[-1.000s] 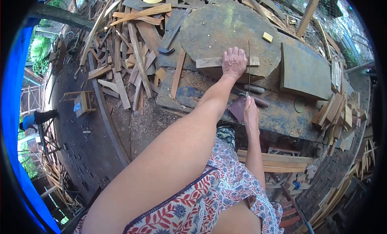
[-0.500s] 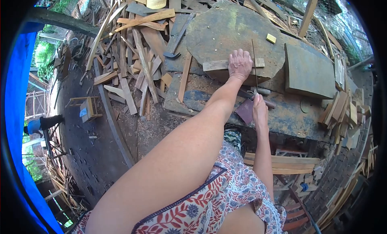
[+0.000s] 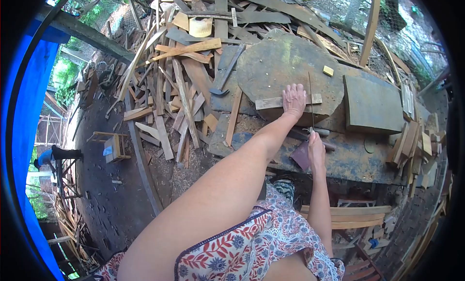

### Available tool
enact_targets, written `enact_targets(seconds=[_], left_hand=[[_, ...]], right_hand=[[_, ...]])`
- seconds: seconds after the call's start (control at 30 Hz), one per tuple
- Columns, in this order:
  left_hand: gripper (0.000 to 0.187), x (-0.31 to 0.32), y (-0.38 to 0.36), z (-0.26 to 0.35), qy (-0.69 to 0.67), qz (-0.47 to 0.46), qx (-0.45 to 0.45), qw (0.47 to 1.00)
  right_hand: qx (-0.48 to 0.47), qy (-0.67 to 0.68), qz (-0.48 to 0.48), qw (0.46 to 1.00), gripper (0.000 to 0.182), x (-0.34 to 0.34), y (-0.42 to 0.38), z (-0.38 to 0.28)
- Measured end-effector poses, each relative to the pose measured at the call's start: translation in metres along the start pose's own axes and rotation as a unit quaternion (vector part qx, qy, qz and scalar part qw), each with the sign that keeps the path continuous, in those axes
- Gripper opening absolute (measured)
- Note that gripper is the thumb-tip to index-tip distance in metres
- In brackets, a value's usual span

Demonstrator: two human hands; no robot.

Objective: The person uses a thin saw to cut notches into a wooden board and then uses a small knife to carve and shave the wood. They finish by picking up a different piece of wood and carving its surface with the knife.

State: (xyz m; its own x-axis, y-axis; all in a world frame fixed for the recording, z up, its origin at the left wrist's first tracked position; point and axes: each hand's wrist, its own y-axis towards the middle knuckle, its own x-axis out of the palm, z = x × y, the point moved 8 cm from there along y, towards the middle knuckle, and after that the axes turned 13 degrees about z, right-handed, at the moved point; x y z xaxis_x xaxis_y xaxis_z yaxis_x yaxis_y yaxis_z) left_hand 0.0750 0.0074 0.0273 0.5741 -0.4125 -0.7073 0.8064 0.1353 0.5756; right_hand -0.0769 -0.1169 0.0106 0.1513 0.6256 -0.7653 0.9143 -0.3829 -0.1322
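Observation:
My left hand (image 3: pixel 294 101) presses a narrow wood strip (image 3: pixel 271 103) down onto a thick round wood block (image 3: pixel 276 58), its fingers closed over the strip. In my right hand (image 3: pixel 316 150) is the grip of a hand saw (image 3: pixel 311 89), seen edge-on as a thin dark line. The blade crosses the strip near its right end, just right of my left hand; the cut itself is too small to make out. Beside my right hand lies a purplish flat piece (image 3: pixel 301 156). A small yellow block (image 3: pixel 328 70) sits on the round block.
A hammer (image 3: pixel 227 72) lies left of the round block, by a heap of scrap wood (image 3: pixel 179 97). To the right are a thick square slab (image 3: pixel 373 104) and stacked offcuts (image 3: pixel 407 145). A small wooden stool (image 3: pixel 115 148) and a person (image 3: pixel 53 155) are at left.
The head view has tilted, so the bench sits lower in the picture. My right hand, with the saw, is slightly nearer the strip. My left hand keeps its place on the strip.

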Motion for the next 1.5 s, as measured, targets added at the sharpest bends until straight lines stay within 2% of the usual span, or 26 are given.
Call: enact_targets(seconds=[0.1,0.37,0.57,0.63,0.77,0.83,0.9,1.03,1.17,1.3,1.43,1.5], left_hand=[[0.023,-0.004,0.006,-0.001,0.025,-0.034,0.041,0.998],[0.016,-0.005,0.003,-0.005,-0.026,0.004,0.047,0.999],[0.014,-0.012,0.004,-0.001,-0.033,0.026,0.063,0.997],[0.014,-0.012,0.005,-0.002,-0.025,0.030,0.064,0.997],[0.015,-0.008,0.002,-0.002,-0.024,-0.002,0.052,0.998],[0.015,-0.011,0.003,0.000,-0.017,0.023,0.064,0.998],[0.015,-0.012,0.004,-0.001,-0.015,0.026,0.062,0.998],[0.016,-0.012,0.004,-0.001,-0.011,0.017,0.065,0.998],[0.016,-0.013,0.004,0.002,0.005,0.011,0.069,0.998],[0.015,-0.014,0.004,0.004,0.015,0.017,0.076,0.997],[0.015,-0.017,0.005,0.007,0.001,0.029,0.086,0.996],[0.015,-0.016,0.004,0.005,0.015,0.026,0.084,0.996]], right_hand=[[-0.012,-0.003,0.020,1.000,0.045,0.000,-0.002,-0.001],[0.012,-0.039,0.006,0.999,0.047,-0.003,-0.011,0.002],[0.013,-0.018,0.010,1.000,0.045,0.003,0.023,-0.010],[-0.006,-0.010,0.016,1.000,0.044,0.000,0.009,-0.004],[0.034,-0.040,-0.010,0.999,0.044,-0.009,-0.031,0.006],[0.033,-0.050,-0.009,0.998,0.043,-0.009,-0.021,0.002],[0.004,-0.009,0.013,1.000,0.042,-0.012,-0.002,-0.014],[0.008,-0.012,0.020,1.000,0.042,-0.006,0.004,-0.011],[0.063,-0.040,0.003,0.997,0.044,-0.015,-0.037,0.007],[0.062,-0.018,-0.009,0.998,0.044,-0.013,-0.010,-0.004],[0.032,-0.015,0.023,0.999,0.042,-0.006,0.013,-0.013],[0.036,-0.016,0.025,0.999,0.042,-0.010,-0.001,-0.004]])
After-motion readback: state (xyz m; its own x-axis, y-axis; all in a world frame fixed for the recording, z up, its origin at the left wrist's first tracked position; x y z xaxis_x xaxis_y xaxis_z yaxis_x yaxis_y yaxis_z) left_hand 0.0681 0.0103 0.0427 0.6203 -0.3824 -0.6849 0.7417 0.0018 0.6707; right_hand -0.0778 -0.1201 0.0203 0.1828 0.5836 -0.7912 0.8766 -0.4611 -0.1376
